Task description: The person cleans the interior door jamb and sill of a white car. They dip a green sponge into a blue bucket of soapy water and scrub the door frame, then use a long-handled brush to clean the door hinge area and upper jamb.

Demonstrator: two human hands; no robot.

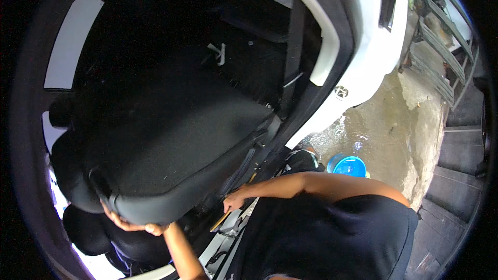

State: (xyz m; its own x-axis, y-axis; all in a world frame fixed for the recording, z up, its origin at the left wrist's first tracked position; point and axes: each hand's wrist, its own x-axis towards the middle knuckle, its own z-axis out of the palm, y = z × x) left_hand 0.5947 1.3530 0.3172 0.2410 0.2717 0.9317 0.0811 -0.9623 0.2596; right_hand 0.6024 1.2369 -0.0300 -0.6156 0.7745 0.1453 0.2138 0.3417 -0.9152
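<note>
A large dark grey car seat section fills the middle of the view inside a car. My left hand grips its rounded lower corner, the thumb on the near side and the fingers spread along the edge. A dark loop or strap lies by the fingers. My right hand is closed around a thin yellow-brown stick-like tool, low beside the door sill. The tool slants down to the left; what kind it is cannot be made out. Deep shadow hides the gap beneath the seat section.
The white door stands swung out at upper right, with its latch. A seat belt hangs near the pillar. On wet concrete sits a blue plastic bucket. Metal racks and dark steps or slabs line the right.
</note>
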